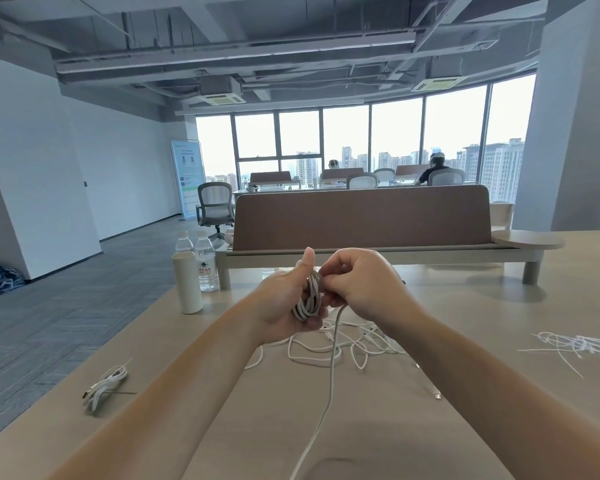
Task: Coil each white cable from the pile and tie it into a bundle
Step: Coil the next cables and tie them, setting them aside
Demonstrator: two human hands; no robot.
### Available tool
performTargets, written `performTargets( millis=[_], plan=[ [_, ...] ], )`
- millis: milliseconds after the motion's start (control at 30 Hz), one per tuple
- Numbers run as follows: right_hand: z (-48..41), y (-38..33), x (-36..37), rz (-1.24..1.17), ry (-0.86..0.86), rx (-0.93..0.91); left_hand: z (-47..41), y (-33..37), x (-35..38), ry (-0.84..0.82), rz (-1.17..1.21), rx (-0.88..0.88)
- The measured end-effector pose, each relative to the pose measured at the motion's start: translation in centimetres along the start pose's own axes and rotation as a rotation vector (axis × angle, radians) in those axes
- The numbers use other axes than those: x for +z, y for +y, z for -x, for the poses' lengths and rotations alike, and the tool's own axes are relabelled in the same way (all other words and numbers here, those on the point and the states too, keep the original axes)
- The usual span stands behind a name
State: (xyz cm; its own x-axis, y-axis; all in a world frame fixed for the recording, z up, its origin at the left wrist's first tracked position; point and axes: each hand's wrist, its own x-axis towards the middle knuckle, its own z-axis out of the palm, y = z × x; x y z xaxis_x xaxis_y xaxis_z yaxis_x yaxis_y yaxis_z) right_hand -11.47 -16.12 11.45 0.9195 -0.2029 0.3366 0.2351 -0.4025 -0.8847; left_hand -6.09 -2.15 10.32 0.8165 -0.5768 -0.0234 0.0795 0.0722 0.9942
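Above the middle of the surface (413, 427), the left hand (284, 303) holds a coiled white cable (307, 299); the coil is a narrow oval of several loops, its long axis running nearly upright, tilted slightly so the lower end leans toward the left edge; the left grip is closed around the coil, fingers curled beneath it and the thumb raised straight up beside it. The right hand (361, 284) touches the top of the coil from the other side, its grip pinching the cable there between thumb and fingertips; from under this hand the free tail of the cable (329, 375) drops in a long, nearly straight line toward the near edge. The cable is matte white, round and thin.

On the surface just beyond and below the hands lies the pile of loose white cables (343, 348), tangled in open loops; near the left edge rests a finished bundle (104, 388), lying diagonally; toward the right edge sits a scatter of thin white ties (575, 348). At the far left corner stand a white cylindrical bottle (187, 282) and two clear water bottles (205, 261), close together.
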Motion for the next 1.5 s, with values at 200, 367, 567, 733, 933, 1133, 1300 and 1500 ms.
performTargets(
  millis=[200, 367, 567, 733, 933, 1133, 1300, 1500],
  plan=[
    [-0.2, 0.1, -0.5, -0.069, 0.131, 0.022, -0.2, -0.2, -0.3, 0.007, 0.048, -0.041],
    [-0.2, 0.3, 0.0, -0.045, 0.078, -0.061, -0.1, -0.1, 0.3, -0.071, -0.003, -0.007],
    [0.2, 0.1, 0.3, -0.051, -0.019, -0.081, -0.3, -0.4, 0.4, -0.081, 0.003, 0.011],
    [0.3, 0.2, -0.4, -0.120, -0.151, -0.073, -0.4, -0.6, 0.2, -0.065, 0.016, 0.014],
    [-0.3, 1.3, 0.2, -0.125, -0.011, -0.057, -0.7, -0.8, 1.2, 0.003, -0.078, 0.047],
    [-0.5, 1.0, -0.1, -0.117, -0.060, -0.053, -0.5, -0.8, 1.2, 0.002, -0.098, 0.058],
    [-0.2, 1.1, 0.1, -0.121, -0.092, -0.044, -0.8, -1.0, 1.4, 0.065, -0.104, 0.070],
    [-0.1, 0.9, 0.0, -0.173, -0.191, -0.008, -1.1, -1.1, 1.0, 0.122, -0.177, 0.092]
  ],
)
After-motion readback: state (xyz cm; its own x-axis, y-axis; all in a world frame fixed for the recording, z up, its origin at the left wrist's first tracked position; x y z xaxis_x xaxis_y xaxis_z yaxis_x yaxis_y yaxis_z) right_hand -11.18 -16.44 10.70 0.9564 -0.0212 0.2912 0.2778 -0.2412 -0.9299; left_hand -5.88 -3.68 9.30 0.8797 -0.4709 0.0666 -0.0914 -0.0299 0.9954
